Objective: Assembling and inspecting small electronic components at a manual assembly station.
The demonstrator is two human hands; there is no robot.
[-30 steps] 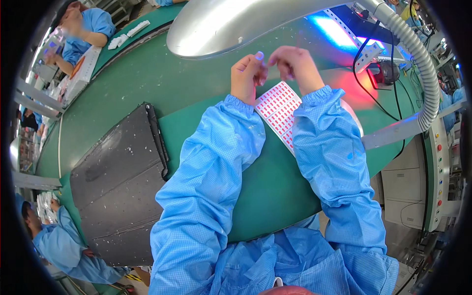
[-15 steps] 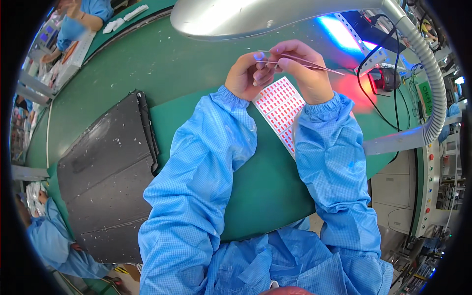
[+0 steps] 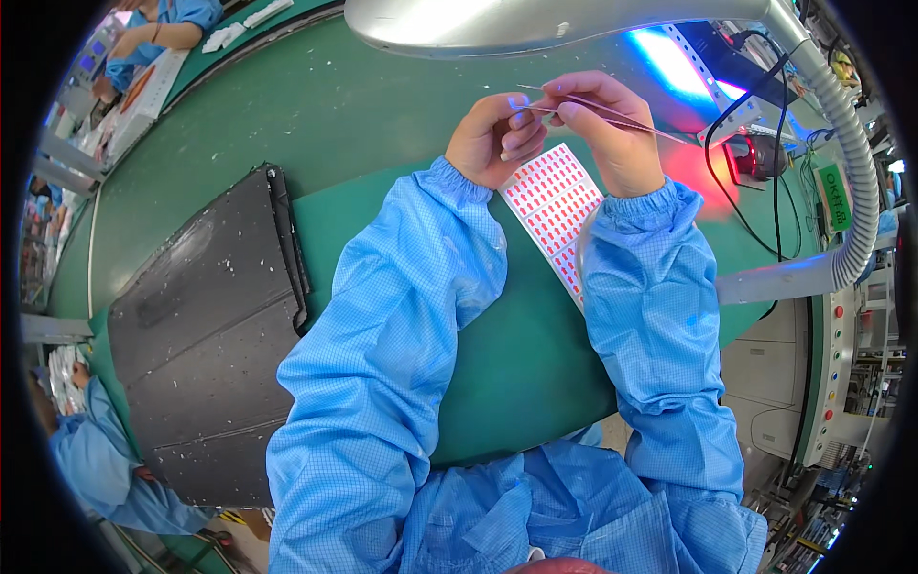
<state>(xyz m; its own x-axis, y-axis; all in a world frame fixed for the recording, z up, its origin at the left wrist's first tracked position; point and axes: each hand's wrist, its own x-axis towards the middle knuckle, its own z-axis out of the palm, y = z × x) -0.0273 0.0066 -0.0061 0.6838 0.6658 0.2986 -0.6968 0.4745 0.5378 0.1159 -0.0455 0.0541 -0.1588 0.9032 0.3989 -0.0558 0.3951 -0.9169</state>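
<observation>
My right hand (image 3: pixel 617 134) grips a pair of thin metal tweezers (image 3: pixel 669 138), whose closed end juts out to the right. Their tips reach toward my left hand (image 3: pixel 488 139), which has its thumb and forefinger pinched together right at the tips. Whatever sits in that pinch is too small to make out. Beneath both hands, a white sheet of red arrow-shaped stickers (image 3: pixel 549 201) lies slanted on the green mat (image 3: pixel 526 383). My right sleeve covers part of its right edge.
A grey lamp head (image 3: pixel 497 24) hangs over the far side, on a ribbed gooseneck (image 3: pixel 849 163). A black folded sheet (image 3: pixel 206 344) lies at the left. A device glowing red (image 3: pixel 760 155), with black cables, stands at the right. Co-workers in blue sleeves (image 3: pixel 191 11) sit at the left.
Both hands have shifted slightly right in the picture, and the tweezer tips and left fingertips have come closer together. A co-worker's arm at the far left has moved.
</observation>
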